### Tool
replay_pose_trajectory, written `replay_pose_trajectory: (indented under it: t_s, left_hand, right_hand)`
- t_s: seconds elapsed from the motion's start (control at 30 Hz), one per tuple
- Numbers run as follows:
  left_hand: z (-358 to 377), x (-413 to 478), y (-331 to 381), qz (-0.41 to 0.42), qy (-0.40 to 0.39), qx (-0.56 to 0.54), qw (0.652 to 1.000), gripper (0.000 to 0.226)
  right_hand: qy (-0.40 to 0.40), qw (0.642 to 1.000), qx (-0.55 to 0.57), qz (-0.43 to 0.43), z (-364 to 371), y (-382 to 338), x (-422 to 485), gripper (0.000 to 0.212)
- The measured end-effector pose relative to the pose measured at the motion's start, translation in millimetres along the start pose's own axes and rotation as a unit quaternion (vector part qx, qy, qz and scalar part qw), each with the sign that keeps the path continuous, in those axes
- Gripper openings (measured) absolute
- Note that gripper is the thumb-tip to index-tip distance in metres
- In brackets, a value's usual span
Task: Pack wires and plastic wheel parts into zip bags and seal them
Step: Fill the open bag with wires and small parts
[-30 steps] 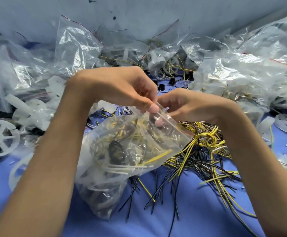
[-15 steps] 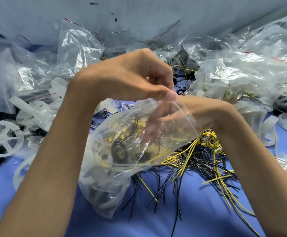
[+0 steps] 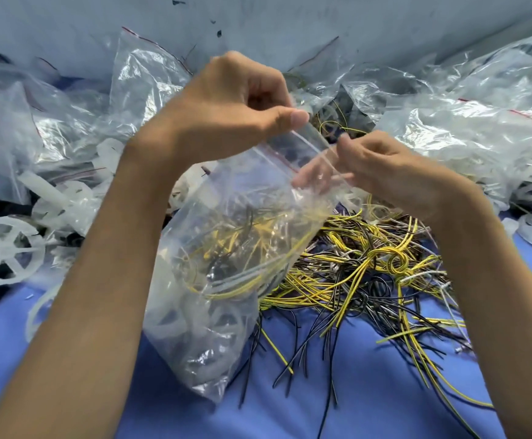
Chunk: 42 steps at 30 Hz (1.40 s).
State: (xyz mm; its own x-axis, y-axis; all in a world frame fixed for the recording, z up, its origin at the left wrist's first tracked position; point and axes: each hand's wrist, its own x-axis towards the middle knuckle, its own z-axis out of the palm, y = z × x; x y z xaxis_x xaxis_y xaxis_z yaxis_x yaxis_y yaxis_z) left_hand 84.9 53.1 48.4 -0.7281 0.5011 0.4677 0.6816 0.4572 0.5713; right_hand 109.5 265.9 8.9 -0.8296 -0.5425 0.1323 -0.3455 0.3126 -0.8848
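Head view. Left hand [image 3: 226, 112] is curled almost closed, thumb pressed against bent fingers, pinching the upper corner of the zip bag [image 3: 226, 274] at its mouth. Right hand [image 3: 385, 172] grips the opposite end of the mouth; its fingers [image 3: 314, 179] show through the clear film, closed on the plastic. The bag hangs tilted between both hands above the blue table [image 3: 369, 391], holding yellow and black wires and white wheel parts. Loose wire pile [image 3: 369, 267] lies just behind and right of the bag. A white spoked wheel [image 3: 3, 248] rests at far left.
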Motion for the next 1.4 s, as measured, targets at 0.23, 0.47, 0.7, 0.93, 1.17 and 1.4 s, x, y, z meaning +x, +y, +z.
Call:
replay_pose_trajectory:
  t_s: [0.23, 0.47, 0.7, 0.93, 1.17, 1.4]
  left_hand:
    - [-1, 1, -20, -0.050, -0.033, 0.016, 0.998, 0.025]
    - [-8, -5, -33, -0.143, -0.093, -0.010, 0.985, 0.053]
    - [-16, -14, -44, -0.206, -0.170, -0.073, 0.961, 0.049]
    - [-32, -20, -24, -0.032, -0.165, -0.317, 0.934, 0.019]
    - [-15, -9, -36, -0.066, -0.149, -0.066, 0.984, 0.018]
    - [-8, -5, -56, -0.160, -0.157, -0.051, 0.973, 0.029]
  right_hand:
    - [0.003, 1.000, -0.021, 0.017, -5, 5, -3, 0.034]
    - [-0.004, 0.999, -0.039, 0.024, -9, 8, -4, 0.042]
    - [-0.071, 0.991, -0.020, 0.110, -17, 15, -9, 0.045]
    - [-0.136, 0.951, 0.274, -0.037, -14, 8, -16, 0.013]
    - [0.128, 0.955, 0.267, 0.021, -23, 27, 1, 0.018]
    - [0.145, 0.977, 0.102, 0.122, -37, 37, -6, 0.025]
